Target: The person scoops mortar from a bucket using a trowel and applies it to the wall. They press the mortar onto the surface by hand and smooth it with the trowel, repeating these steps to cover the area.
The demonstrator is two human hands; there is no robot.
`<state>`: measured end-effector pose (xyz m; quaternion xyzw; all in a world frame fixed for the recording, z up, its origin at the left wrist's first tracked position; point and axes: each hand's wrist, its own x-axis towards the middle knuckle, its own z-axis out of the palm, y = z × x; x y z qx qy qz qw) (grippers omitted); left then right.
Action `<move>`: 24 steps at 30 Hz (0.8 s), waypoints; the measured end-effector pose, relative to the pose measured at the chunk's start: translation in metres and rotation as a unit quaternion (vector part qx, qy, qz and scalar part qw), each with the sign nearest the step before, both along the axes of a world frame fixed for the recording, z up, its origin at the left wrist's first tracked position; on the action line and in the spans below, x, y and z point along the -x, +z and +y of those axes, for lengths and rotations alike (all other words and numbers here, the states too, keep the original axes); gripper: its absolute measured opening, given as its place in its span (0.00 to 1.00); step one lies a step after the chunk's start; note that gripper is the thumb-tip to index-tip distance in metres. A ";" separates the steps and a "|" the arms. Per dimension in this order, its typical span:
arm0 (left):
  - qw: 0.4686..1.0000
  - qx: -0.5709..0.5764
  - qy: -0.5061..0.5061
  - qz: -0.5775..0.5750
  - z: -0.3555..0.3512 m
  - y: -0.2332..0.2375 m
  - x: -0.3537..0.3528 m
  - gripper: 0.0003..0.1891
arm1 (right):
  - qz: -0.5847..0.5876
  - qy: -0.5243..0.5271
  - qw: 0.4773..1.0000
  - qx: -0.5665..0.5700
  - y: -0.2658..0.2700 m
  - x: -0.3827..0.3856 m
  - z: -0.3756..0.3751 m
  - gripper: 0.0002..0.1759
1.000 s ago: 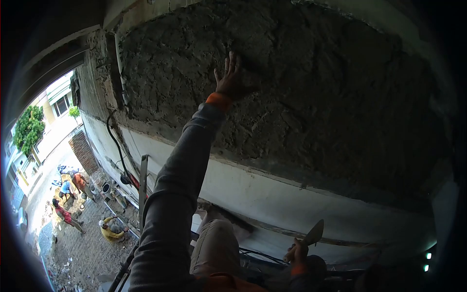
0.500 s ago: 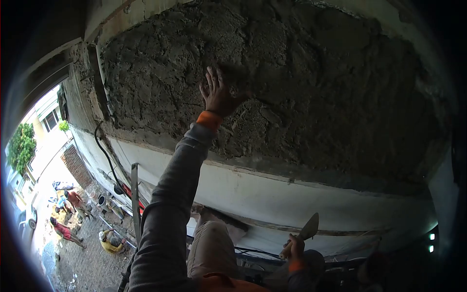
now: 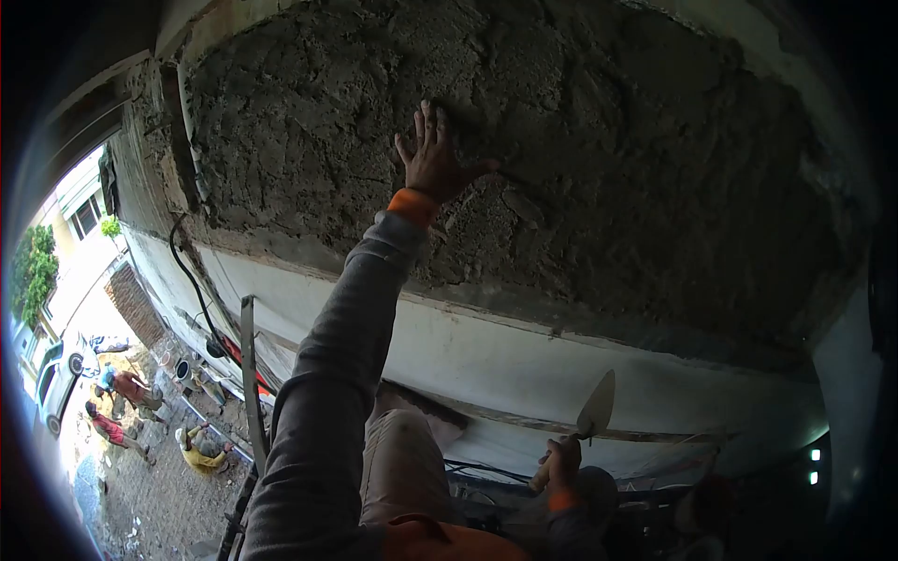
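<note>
My left hand [image 3: 434, 166] is stretched up with its fingers spread, its palm toward the rough grey mortar [image 3: 309, 140] that coats the wall panel. The fingertips lie right at the mortar's surface. Low on the right, my right hand [image 3: 563, 460] is wrapped around the handle of a trowel [image 3: 596, 409]. Its pointed blade tilts upward in front of the white band of wall [image 3: 496, 344] below the mortar. Both arms wear grey sleeves with orange cuffs.
An upright metal bar [image 3: 251, 374] stands left of my arm, with a black cable [image 3: 192, 280] hanging behind it. Far below at left, several people, one in a yellow top [image 3: 201, 455], are on the ground near a bucket [image 3: 184, 371] and a parked car [image 3: 58, 385].
My left hand has shifted slightly up and right along the mortar. The trowel blade has turned more upright in my right hand, and the view has shifted a little.
</note>
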<state>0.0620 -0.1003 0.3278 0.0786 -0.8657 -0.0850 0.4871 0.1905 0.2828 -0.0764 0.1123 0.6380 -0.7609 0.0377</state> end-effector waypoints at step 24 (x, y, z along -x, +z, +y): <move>0.906 -0.289 -0.283 -0.124 0.102 -0.307 -0.142 0.50 | 0.607 0.023 0.458 -0.649 0.446 0.102 -0.200 0.17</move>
